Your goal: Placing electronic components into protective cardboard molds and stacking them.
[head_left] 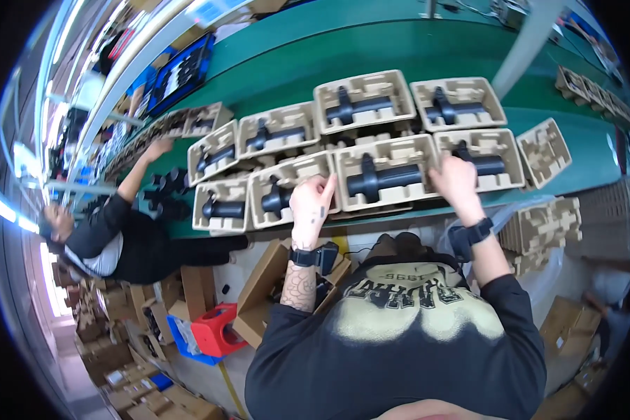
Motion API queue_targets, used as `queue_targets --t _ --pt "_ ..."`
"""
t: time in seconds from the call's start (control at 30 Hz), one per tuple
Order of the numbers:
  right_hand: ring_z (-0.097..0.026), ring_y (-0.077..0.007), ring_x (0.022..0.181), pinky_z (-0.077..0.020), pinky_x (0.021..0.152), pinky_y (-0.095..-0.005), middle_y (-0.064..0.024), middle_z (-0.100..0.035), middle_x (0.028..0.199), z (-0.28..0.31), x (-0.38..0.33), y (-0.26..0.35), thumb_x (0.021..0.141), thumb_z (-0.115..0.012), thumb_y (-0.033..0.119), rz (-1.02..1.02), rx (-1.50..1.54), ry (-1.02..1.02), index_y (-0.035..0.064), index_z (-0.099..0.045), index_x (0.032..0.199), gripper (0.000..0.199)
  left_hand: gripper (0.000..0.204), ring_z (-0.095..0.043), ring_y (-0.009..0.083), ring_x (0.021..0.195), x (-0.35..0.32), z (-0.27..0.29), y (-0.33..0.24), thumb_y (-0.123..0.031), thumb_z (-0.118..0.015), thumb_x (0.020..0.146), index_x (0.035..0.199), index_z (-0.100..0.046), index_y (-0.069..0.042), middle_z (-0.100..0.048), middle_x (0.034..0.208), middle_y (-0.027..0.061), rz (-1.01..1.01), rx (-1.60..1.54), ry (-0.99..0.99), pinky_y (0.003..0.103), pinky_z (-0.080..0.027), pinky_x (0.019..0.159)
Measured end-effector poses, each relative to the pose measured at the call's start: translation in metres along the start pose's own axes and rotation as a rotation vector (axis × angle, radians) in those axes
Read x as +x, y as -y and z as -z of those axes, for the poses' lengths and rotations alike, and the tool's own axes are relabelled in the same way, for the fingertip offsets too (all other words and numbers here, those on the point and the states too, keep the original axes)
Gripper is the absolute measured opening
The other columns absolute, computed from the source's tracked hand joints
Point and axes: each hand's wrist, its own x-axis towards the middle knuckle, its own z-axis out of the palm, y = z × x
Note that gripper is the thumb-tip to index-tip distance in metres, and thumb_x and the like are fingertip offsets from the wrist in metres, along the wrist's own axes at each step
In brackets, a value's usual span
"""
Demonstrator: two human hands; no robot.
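Observation:
Several beige moulded pulp trays lie in rows on a green conveyor belt [399, 56], each holding a black handled device. My left hand [312, 203] curls over the near right corner of one tray [287, 168] with a black device [276, 198] in it. My right hand [456, 183] grips the left rim of another tray [512, 166], beside the end of its black device [488, 164]. Between my hands sits a third filled tray [385, 145] with its device [381, 178]. Both wrists wear black bands.
A co-worker in a black top [112, 241] stands at the left, one hand [157, 148] reaching onto the belt. An empty tray [544, 150] lies at the right, above stacked empty trays [542, 224]. Open cardboard boxes [262, 287] and a red block [213, 329] sit below the belt.

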Motion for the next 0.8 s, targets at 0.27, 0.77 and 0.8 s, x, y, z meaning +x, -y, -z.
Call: queue_targets --t 0.27,0.77,0.8 --pt "-0.064 -0.0374 0.069 -0.0515 0.066 -0.0480 -0.0216 -0.063 0.070 -0.002 -0.005 0.013 0.076 -0.063 0.028 0.024 0.012 -0.040 0.0017 -0.059 0.077 0.027 0.044 -0.063 0.0379 0.084 0.031 0.054 0.157 -0.042 -0.064 0.081 0.076 -0.064 0.001 -0.063 0.082 0.0239 0.193 0.302 -0.224 0.046 -0.049 0.074" --pt "-0.063 -0.0373 0.073 -0.0498 0.068 -0.0474 -0.0214 -0.062 0.073 0.077 -0.060 -0.017 0.072 -0.060 0.030 -0.070 0.492 -0.144 0.0008 -0.061 0.077 0.030 0.026 -0.042 0.0231 0.049 -0.014 0.101 0.109 -0.020 -0.061 0.087 0.073 -0.050 0.000 -0.048 0.056 0.0124 -0.136 0.093 -0.280 0.038 -0.036 0.049" --pt "-0.063 -0.0371 0.072 -0.0496 0.067 -0.0462 -0.0211 -0.062 0.073 0.099 -0.070 -0.019 0.072 -0.060 0.031 -0.104 0.498 -0.137 0.0008 -0.062 0.079 0.031 0.028 -0.037 0.0173 0.048 -0.026 0.120 0.094 -0.018 -0.061 0.087 0.072 -0.048 0.001 -0.043 0.053 0.0092 -0.113 0.040 -0.287 0.034 -0.033 0.047"
